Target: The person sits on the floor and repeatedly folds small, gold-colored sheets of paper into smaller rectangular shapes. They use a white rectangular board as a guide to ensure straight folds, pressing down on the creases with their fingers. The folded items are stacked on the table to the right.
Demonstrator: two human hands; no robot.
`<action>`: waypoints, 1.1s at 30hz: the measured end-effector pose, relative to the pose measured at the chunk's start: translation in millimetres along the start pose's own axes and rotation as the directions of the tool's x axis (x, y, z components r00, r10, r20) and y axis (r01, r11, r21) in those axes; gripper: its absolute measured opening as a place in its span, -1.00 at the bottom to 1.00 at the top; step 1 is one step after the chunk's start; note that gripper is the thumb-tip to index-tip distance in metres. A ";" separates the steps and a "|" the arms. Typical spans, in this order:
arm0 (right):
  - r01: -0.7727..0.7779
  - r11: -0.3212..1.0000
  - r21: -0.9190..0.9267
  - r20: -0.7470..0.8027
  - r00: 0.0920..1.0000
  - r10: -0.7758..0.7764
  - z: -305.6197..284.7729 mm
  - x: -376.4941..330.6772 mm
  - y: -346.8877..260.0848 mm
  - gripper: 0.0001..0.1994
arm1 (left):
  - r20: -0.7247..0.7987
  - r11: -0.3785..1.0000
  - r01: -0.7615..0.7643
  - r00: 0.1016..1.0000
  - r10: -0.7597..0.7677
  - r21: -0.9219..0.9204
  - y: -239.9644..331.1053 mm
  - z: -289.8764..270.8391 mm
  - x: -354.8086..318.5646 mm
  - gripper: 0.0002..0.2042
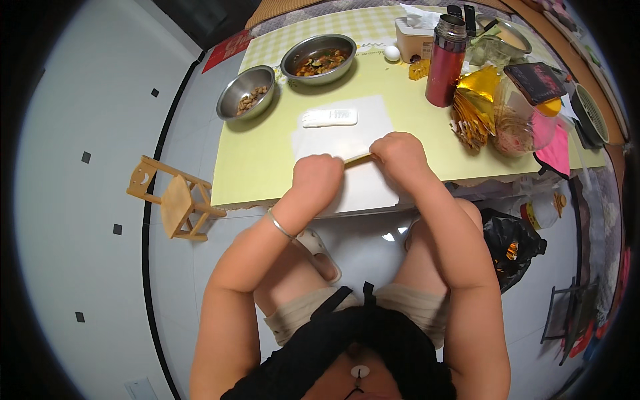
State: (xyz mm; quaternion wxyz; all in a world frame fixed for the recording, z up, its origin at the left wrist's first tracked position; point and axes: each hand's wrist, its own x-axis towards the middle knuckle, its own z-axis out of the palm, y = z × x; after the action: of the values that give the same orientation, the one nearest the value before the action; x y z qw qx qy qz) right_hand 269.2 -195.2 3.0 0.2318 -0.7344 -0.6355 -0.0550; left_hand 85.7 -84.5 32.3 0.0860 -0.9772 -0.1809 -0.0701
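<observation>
My left hand (317, 175) and my right hand (399, 155) are both closed on a thin yellowish strip (357, 159) that runs between them, just above a white sheet (347, 137) lying on the yellow-green table (257, 163). The fists sit close together near the table's front edge. A silver bracelet (280, 227) circles my left wrist. A white flat remote-like object (329, 117) lies on the sheet beyond my hands.
Two metal bowls hold food, a small one (247, 91) and a larger one (319, 59). A red flask (445, 60), gold folded papers (475, 100), a white egg (392, 53) and a tissue box (415, 37) crowd the right. A small wooden stool (175, 199) stands on the floor.
</observation>
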 end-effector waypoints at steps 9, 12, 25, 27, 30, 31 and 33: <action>-0.363 0.886 0.289 -0.097 0.909 0.404 6.0 2.6 7.6 -0.22 | -0.131 0.986 0.112 0.987 -0.096 0.124 -69.3 -64.3 99.3 -0.87; -0.428 0.762 0.487 -0.004 0.871 0.492 -0.7 3.7 15.8 -0.10 | -0.244 0.988 -0.022 0.970 -0.016 -0.154 -67.6 -94.8 95.0 -0.87; 0.441 0.891 0.108 -0.079 0.897 -0.434 -35.8 -23.1 -2.2 -0.53 | 0.144 0.437 0.014 0.954 0.264 -0.899 -93.8 -22.3 11.8 -0.70; 0.391 0.913 0.112 0.035 0.917 -0.397 -26.1 -31.2 -7.2 -0.52 | 0.114 0.444 -0.015 0.958 0.263 -0.896 -105.7 -18.6 7.7 -0.69; 0.370 0.927 -0.056 0.100 0.926 -0.363 -13.2 -37.8 -10.2 -0.56 | -0.022 0.727 -0.127 0.988 0.153 -0.675 -86.3 -20.4 -18.6 -0.61; 0.349 0.934 -0.082 0.119 0.933 -0.339 -9.7 -37.7 -16.8 -0.57 | -0.055 0.768 -0.161 0.985 0.163 -0.620 -70.8 -19.2 -33.4 -0.45; 0.376 0.909 -0.177 0.095 0.926 -0.365 -4.8 -38.3 -24.3 -0.60 | -0.071 0.848 -0.222 0.974 0.215 -0.481 -22.5 -27.6 -53.0 -0.13</action>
State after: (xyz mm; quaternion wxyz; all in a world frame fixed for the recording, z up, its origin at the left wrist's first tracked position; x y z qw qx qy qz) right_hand 239.7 -229.8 -0.6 0.1260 -0.6207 -0.7616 -0.1371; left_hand 25.5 -87.3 53.5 -0.1531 -0.9810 -0.0446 -0.1102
